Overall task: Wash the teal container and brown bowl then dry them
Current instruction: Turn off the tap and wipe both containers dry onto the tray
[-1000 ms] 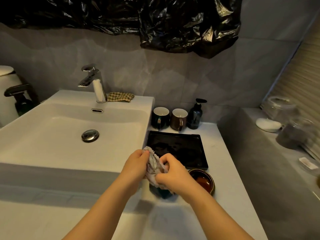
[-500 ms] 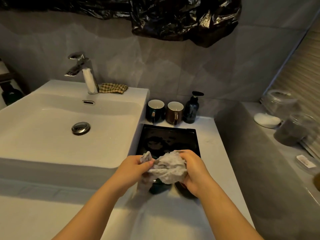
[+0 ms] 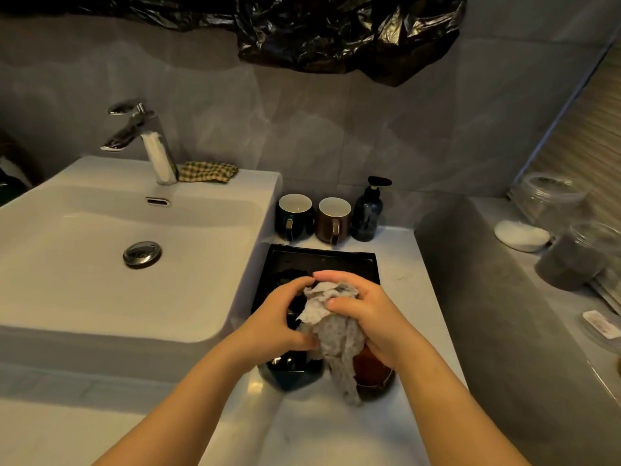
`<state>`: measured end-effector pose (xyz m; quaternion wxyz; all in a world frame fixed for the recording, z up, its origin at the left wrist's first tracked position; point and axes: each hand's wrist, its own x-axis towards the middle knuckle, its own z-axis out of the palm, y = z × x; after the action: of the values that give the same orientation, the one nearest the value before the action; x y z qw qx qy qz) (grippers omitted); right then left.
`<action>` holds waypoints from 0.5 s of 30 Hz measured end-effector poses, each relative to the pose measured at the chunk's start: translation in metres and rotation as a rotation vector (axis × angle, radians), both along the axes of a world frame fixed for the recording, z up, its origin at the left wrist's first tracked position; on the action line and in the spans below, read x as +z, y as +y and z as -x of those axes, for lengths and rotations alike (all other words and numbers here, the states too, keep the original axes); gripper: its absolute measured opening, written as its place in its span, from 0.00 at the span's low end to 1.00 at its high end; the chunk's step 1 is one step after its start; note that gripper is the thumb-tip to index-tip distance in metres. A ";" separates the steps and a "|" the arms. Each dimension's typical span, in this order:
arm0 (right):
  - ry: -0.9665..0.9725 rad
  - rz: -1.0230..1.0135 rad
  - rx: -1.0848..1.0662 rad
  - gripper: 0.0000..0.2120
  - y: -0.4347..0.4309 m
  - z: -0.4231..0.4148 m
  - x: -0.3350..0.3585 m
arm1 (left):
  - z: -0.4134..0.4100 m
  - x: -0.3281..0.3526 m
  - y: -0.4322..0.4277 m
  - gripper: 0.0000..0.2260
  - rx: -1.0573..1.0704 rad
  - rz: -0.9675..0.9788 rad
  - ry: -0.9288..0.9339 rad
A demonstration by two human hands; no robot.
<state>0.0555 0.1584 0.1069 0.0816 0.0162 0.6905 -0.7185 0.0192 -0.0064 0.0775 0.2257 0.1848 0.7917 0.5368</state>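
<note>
Dim, warm light; fine detail was poor. The glossy dark teal container (image 3: 289, 376) stood on the white countertop (image 3: 420, 297) just in front of the flat black rectangular tray (image 3: 322, 258). The left hand (image 3: 277, 319) and wrist covered its upper part, so only the lower wall showed. The round brown glazed bowl (image 3: 373, 369) sat just right of it, more than half hidden under the right hand (image 3: 368, 314) and forearm. A tail of the crumpled grey-white cloth (image 3: 336, 326) hung between the two vessels, so whether they touched could not be told.

Both hands were held above the vessels, facing each other, with the cloth bunched between them. The left fingers curled over the far side of the wad, with the thumb pressed against its near edge. The right fingers curled over the top, with the thumb pinching a fold. Both forearms ran out of frame at the bottom.

Half a second earlier the cloth had been spread wide between the hands and the bowl was fully hidden. Now the cloth was wadded tighter with a loose end hanging, and part of the bowl's rim and inside showed.
</note>
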 end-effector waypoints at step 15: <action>-0.262 -0.134 -0.267 0.36 0.000 -0.001 -0.024 | 0.003 0.022 -0.011 0.04 0.249 -0.242 -0.396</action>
<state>0.0561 0.1588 0.0831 0.0733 0.2063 0.7119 -0.6673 0.0162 -0.0177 0.0992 0.2849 0.0028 0.6788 0.6768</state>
